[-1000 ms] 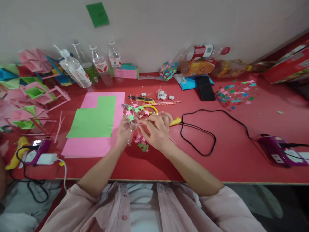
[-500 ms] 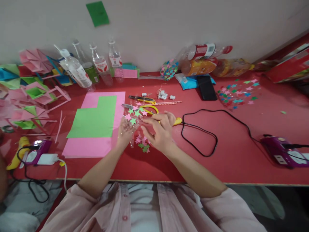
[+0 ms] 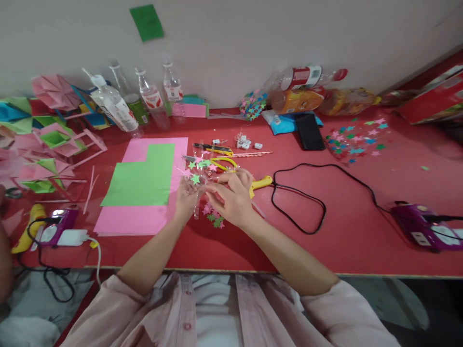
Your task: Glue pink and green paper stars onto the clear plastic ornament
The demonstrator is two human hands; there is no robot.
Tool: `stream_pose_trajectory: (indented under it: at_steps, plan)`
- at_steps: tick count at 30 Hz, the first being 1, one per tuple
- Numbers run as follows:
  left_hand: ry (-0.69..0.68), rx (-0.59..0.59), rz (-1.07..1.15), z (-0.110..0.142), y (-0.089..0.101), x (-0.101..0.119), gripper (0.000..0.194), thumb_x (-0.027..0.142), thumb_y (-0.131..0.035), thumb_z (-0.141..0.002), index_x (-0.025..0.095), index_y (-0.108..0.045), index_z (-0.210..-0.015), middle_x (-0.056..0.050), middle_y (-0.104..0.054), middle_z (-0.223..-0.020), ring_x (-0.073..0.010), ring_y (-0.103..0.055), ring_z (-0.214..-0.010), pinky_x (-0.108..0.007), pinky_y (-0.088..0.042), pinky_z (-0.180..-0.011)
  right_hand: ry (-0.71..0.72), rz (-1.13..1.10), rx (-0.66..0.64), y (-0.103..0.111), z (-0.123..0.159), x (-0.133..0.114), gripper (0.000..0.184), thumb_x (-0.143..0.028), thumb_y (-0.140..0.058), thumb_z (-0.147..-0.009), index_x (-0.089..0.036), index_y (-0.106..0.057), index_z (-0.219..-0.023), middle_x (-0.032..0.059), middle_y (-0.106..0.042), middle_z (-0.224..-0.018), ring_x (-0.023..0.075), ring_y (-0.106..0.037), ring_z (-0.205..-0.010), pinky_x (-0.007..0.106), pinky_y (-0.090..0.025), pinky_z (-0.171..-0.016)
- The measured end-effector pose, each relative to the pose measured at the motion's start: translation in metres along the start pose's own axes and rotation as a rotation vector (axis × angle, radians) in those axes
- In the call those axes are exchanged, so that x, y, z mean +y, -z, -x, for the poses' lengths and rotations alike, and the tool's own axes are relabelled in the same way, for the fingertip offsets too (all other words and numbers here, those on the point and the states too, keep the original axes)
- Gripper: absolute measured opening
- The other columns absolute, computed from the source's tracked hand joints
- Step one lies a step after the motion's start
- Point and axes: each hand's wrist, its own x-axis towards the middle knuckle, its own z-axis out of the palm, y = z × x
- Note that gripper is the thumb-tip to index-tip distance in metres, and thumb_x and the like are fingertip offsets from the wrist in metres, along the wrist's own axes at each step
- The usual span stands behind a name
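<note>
My left hand (image 3: 187, 196) grips a clear plastic strip (image 3: 198, 174) dotted with small green and pink paper stars, held just above the red table (image 3: 354, 226). My right hand (image 3: 233, 195) is beside it, fingers pinched together on the strip's right side. A small pile of pink and green stars (image 3: 214, 216) lies on the table under my hands. A yellow glue gun (image 3: 261, 182) sits just behind my right hand, partly hidden by it. Yellow-handled scissors (image 3: 222, 163) lie behind the strip.
Pink and green paper sheets (image 3: 142, 185) lie to the left. Folded paper models (image 3: 43, 144) and several bottles (image 3: 144, 99) stand at back left. A black cord (image 3: 307, 193) runs to a purple power strip (image 3: 421, 226). A phone (image 3: 308, 131) and scattered stars (image 3: 356, 140) lie at back right.
My right hand opened its fingers half a second ago, then closed again onto the strip. The strip shifted slightly; my left hand stayed in place.
</note>
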Motion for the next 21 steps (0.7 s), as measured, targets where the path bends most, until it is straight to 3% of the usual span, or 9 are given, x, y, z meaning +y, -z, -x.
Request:
stream_pose_trajectory:
  at_steps: [6, 14, 21]
  plan:
    - [-0.018, -0.006, 0.041, 0.001, -0.004, 0.005, 0.038, 0.030, -0.080, -0.058, 0.021, -0.052, -0.081, 0.003, -0.062, -0.075, -0.0109, -0.060, -0.068, -0.025, -0.049, -0.066, -0.013, 0.017, -0.128, -0.002, 0.002, 0.003, 0.011, -0.022, -0.058, -0.086, -0.025, -0.068, -0.081, 0.0001, -0.058, -0.082, 0.0170, -0.044, -0.082, 0.038, -0.032, -0.091]
    - [-0.048, -0.005, 0.037, 0.001, -0.005, 0.015, 0.036, 0.027, -0.080, -0.059, 0.020, -0.053, -0.082, 0.002, -0.065, -0.077, -0.0121, -0.062, -0.071, -0.027, -0.050, -0.070, 0.051, 0.033, -0.133, -0.002, 0.001, 0.002, 0.013, -0.019, -0.060, -0.085, -0.022, -0.064, -0.073, -0.0001, -0.059, -0.081, 0.0166, -0.045, -0.083, 0.038, -0.030, -0.092]
    - [0.027, 0.017, 0.052, 0.000, -0.004, 0.004, 0.036, 0.019, -0.079, -0.057, 0.020, -0.055, -0.084, 0.002, -0.063, -0.071, -0.0100, -0.058, -0.060, -0.024, -0.047, -0.058, -0.040, 0.044, -0.127, 0.001, 0.000, 0.001, 0.008, -0.023, -0.060, -0.085, -0.024, -0.066, -0.081, 0.0007, -0.057, -0.083, 0.0179, -0.047, -0.084, 0.039, -0.034, -0.090]
